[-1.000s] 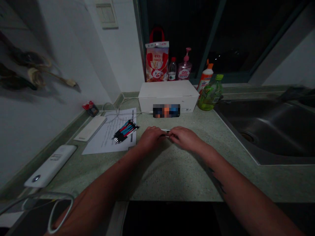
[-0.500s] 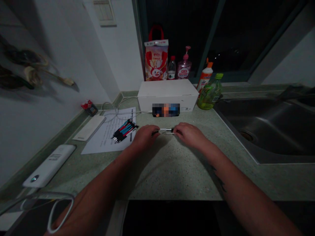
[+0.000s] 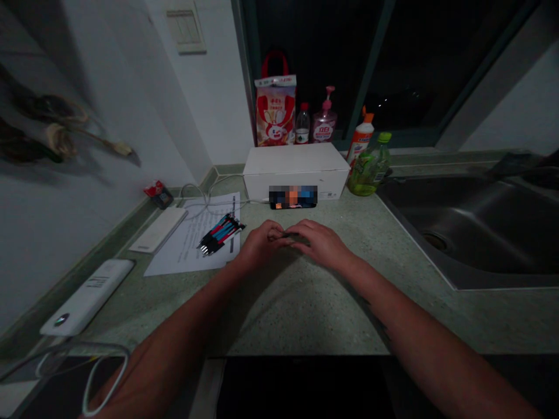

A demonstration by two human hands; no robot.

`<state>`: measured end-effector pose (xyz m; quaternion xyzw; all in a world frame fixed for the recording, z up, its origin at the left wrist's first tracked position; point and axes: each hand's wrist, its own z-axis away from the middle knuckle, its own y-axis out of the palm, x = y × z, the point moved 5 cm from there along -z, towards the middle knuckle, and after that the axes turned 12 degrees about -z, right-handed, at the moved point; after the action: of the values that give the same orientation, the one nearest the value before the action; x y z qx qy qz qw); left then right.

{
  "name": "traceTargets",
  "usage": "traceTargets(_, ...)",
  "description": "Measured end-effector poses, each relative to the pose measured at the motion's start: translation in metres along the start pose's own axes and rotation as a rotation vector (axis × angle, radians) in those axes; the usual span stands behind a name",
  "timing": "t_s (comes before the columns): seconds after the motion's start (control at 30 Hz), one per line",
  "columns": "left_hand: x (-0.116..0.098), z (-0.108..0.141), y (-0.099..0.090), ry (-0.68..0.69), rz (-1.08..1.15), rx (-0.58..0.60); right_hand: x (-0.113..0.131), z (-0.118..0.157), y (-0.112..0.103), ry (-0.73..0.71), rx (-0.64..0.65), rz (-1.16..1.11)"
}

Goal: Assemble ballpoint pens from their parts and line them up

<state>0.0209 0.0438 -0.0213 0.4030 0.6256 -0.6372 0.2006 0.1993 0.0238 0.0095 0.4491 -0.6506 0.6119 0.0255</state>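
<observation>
My left hand (image 3: 261,241) and my right hand (image 3: 321,240) meet over the counter, their fingertips almost touching. Between them a slim dark pen (image 3: 290,234) lies crosswise; both hands pinch it, and fingers cover most of it. Whether it is one piece or separate parts, I cannot tell. To the left of my left hand, several pens (image 3: 220,234) with black, blue and red barrels and silver tips lie bunched on a printed sheet of paper (image 3: 174,256).
Behind the hands a phone (image 3: 293,198) leans on a white box (image 3: 299,160). A green bottle (image 3: 371,166) stands by the steel sink (image 3: 476,233) on the right. A white power bank (image 3: 89,297) and a flat white box (image 3: 159,228) lie left.
My hands have come together, closing the gap between them. The thin white rods that showed between the fingers are now out of sight, and a dark piece shows there instead.
</observation>
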Motion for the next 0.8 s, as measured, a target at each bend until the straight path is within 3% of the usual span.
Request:
traceTargets(0.13,-0.002,0.0,0.002,0.024,0.081,0.032,0.002,-0.001,0.003,0.011,0.022,-0.025)
traceTargets(0.37,-0.006,0.001,-0.013,0.015,-0.048,-0.144,-0.016,-0.003,-0.004,0.162,-0.121,-0.156)
traceTargets(0.6,-0.008,0.003,-0.013,0.023,-0.118,-0.144,-0.022,-0.003,-0.002,0.152,-0.241,-0.36)
traceTargets(0.8,-0.009,0.003,-0.009,0.028,-0.108,-0.119,-0.024,-0.002,0.011,0.247,-0.155,-0.504)
